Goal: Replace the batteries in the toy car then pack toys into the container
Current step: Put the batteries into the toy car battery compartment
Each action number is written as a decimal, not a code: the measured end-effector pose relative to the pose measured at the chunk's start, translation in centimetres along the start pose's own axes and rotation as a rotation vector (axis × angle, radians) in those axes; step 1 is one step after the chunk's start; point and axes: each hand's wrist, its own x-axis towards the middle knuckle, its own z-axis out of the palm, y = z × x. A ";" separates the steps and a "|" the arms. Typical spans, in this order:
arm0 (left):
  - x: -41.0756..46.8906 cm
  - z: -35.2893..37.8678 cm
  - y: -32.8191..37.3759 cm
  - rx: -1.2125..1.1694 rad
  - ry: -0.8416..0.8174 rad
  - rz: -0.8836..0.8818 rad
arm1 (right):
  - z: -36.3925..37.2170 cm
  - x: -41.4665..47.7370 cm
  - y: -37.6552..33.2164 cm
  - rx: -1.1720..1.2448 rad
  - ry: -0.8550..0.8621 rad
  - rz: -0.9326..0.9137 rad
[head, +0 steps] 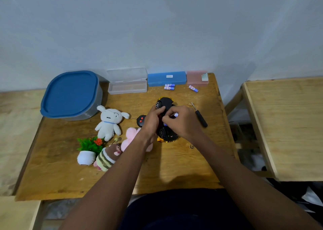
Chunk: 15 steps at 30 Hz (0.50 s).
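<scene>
Black underneath and yellow along its edges, the toy car (165,104) is lying upside down, wheels up, on the wooden table (174,163). The left hand (153,120) is gripping the car's left side, with its fingers curling over the underside. The right hand (181,123) is pinching a blue-and-white battery (175,114) against the car's belly, fingers bent around it.

Just right of the car, a black-handled screwdriver (200,116) is lying flat. Behind the car, two loose batteries (169,86) are resting side by side, and a third battery (193,88) is sitting behind and to the right. Farther behind the car, a blue case (167,78), a pink case (197,77) and an open clear case (127,83) are lining the wall. Well off to the car's left rear, the grey container (70,93) is sitting with its blue lid on.

Left of the car, a black remote (141,120) with red buttons is peeking out beside the left hand. Farther left, a white plush (109,121), a pink plush (130,137), a striped plush (106,158) and a small potted plant (89,149) are lying close together.
</scene>
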 end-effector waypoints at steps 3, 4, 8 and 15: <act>-0.2 -0.3 0.0 -0.061 0.005 -0.052 | -0.3 -0.2 0.6 -0.044 -0.080 -0.094; -0.2 -0.4 0.1 -0.079 0.000 -0.069 | -0.4 -0.2 0.9 -0.040 -0.116 -0.119; -0.1 -0.8 -0.1 -0.057 -0.033 -0.088 | -0.5 -0.2 1.6 0.040 -0.128 -0.130; -0.2 -0.6 -0.3 -0.083 0.001 -0.062 | -1.5 0.5 0.3 0.501 0.051 0.330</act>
